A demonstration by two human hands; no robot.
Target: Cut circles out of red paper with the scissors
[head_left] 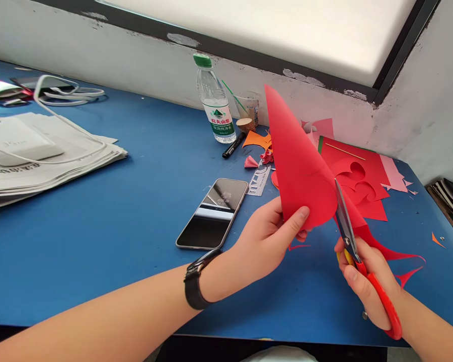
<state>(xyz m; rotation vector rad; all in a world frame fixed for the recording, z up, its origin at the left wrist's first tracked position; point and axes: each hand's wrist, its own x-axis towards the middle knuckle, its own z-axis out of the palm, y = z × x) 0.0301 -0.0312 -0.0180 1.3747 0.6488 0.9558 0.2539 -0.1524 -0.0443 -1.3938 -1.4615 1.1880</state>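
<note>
My left hand (pixel 266 241) pinches the lower edge of a folded red paper (pixel 298 161), held upright above the blue table (pixel 128 211), its tip pointing up. My right hand (pixel 366 281) grips red-handled scissors (pixel 347 226), whose blades are set into the paper's right edge. A thin red trimmed strip (pixel 403 261) curls away below the cut. A black watch sits on my left wrist.
A smartphone (pixel 213 213) lies face up left of my hands. Behind it stand a water bottle (pixel 215 103), a black marker (pixel 233 145), a stencil ruler (pixel 259 179) and a pile of red, pink and orange paper scraps (pixel 362 176). Newspapers (pixel 41 156) and cables lie at far left.
</note>
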